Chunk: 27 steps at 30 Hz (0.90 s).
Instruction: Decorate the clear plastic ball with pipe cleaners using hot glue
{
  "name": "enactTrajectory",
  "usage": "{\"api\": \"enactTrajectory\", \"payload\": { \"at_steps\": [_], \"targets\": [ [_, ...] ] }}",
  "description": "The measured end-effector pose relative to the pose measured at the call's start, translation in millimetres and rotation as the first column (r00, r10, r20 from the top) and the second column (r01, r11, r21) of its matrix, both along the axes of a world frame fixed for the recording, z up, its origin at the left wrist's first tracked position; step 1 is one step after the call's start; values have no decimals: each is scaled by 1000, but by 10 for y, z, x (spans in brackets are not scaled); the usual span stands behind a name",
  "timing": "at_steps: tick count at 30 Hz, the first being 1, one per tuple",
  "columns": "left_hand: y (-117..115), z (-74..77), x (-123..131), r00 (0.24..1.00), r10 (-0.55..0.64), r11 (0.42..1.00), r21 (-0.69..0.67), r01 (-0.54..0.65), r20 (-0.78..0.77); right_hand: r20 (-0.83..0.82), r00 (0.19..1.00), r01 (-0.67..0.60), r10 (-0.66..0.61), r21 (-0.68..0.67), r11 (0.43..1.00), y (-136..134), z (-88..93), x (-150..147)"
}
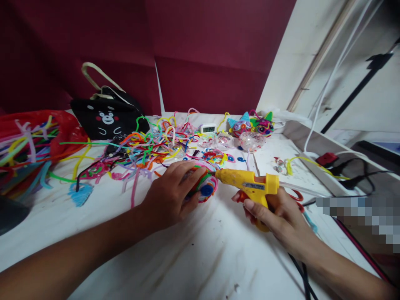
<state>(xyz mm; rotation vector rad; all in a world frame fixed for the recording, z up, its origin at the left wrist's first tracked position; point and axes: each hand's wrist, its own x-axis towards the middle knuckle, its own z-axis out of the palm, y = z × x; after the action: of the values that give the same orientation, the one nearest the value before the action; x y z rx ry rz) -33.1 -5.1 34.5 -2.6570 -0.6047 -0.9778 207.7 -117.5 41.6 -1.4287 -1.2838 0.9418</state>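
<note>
My left hand (176, 189) is wrapped round a ball of coiled, many-coloured pipe cleaners (212, 183) and holds it on the white table. A dark blue round coil (206, 190) shows on the ball's near side; much of the rest is hidden by my fingers. In my right hand (281, 212) is a yellow hot glue gun (246, 181), gripped by its handle with fingers near the red trigger. Its nozzle points left and reaches the ball's upper right edge; whether it touches, I cannot tell. A clear glue stick sticks out of the gun's back.
A tangle of pipe cleaners (150, 143) spreads behind my left hand. Farther back are a black bag (106, 116), a small digital clock (208, 128), clear plastic balls (251, 141) and finished-looking pipe-cleaner figures (240, 124). A red bag (73, 135) stands left; cables and a power strip (326, 160) lie right.
</note>
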Motion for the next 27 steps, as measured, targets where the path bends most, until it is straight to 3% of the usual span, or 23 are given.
{"api": "enactTrajectory", "payload": {
  "at_steps": [18, 27],
  "targets": [
    [1, 27, 17, 1000, -6, 1000, -9, 6, 6, 27, 1000, 13, -12, -47, 999, 5, -107, 24],
    [3, 18, 20, 1000, 0, 1000, -13, 0, 10, -36, 999, 10, -11, -52, 999, 5, -48, -16]
  ]
}}
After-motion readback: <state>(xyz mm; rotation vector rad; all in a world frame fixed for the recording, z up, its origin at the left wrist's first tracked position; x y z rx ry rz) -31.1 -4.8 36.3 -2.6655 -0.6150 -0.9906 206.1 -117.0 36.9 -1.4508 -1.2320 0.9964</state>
